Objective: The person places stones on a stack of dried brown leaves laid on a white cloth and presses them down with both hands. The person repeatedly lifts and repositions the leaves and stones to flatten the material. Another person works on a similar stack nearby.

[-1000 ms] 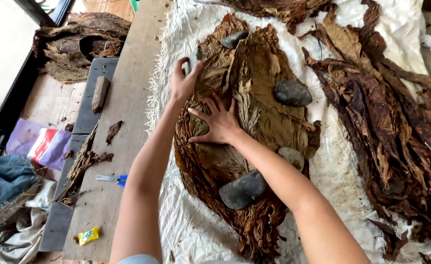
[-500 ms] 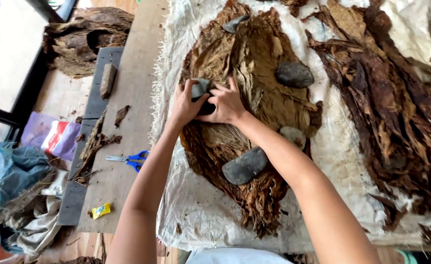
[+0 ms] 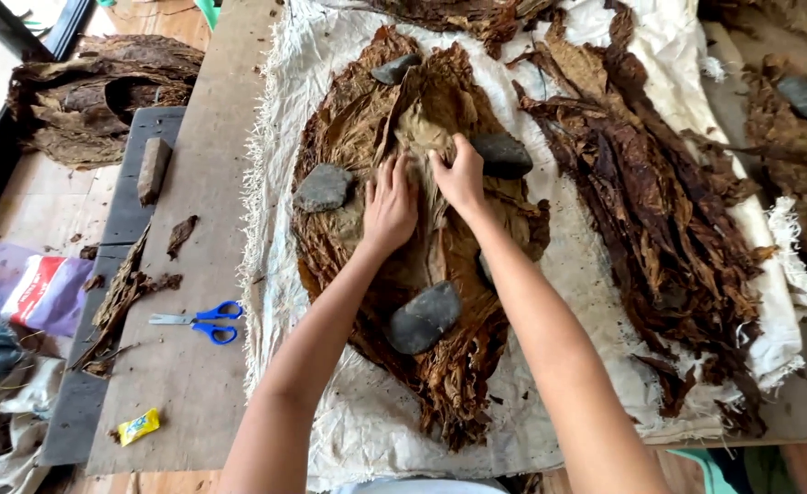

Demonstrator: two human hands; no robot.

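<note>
Four grey stones point(image 3: 323, 187) weigh the leaf pile point(image 3: 367, 265); the left hand point(image 3: 390, 206) presses flat, fingers together, while the right hand point(image 3: 461, 174), at three o'clock, pinches a leaf.

1. A bare wooden table point(image 3: 207, 174) carries everything.
2. A frayed off-white cloth point(image 3: 568, 361) covers the table from centre to 3 o'clock.
3. Blue-handled scissors point(image 3: 198, 321) lie at 9 o'clock.
4. A small yellow wrapper point(image 3: 138, 426) sits at 8 o'clock.
5. A dark board point(image 3: 134, 215) lies along the 9 to 10 o'clock edge.
</note>
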